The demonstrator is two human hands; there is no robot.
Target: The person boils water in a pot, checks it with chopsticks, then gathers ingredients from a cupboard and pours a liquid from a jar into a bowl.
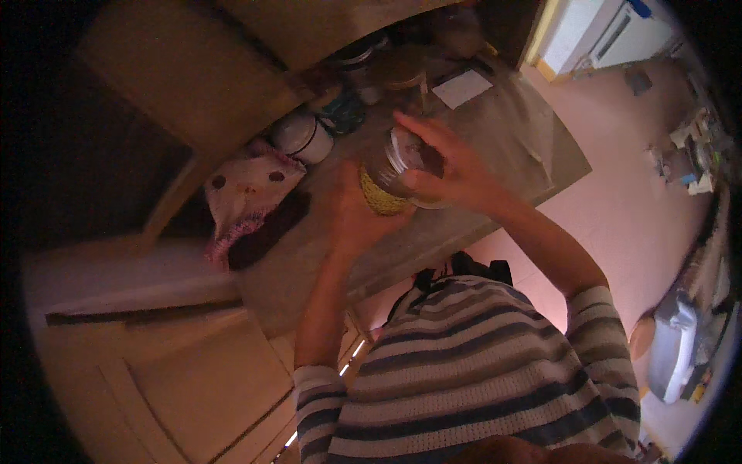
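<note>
Over the countertop, both hands hold a clear jar [384, 188] with yellow grain-like contents in its lower part. My left hand [368, 214] wraps around the jar's lower body. At the jar's rim is my right hand [449, 168], its thumb and fingers spread around a round clear lid or the jar's mouth; which of the two cannot be told. Left of the hands lies a cloth [246, 188] with a face pattern and pink fringe. A white enamel-like mug or pot [304, 139] stands behind it.
Several containers stand along the back of the countertop [510, 139], beneath wooden cabinets [191, 69]. A white card or paper [462, 89] lies at the back right. The counter's corner juts out at right above the floor. More wooden cabinetry [191, 371] is at lower left.
</note>
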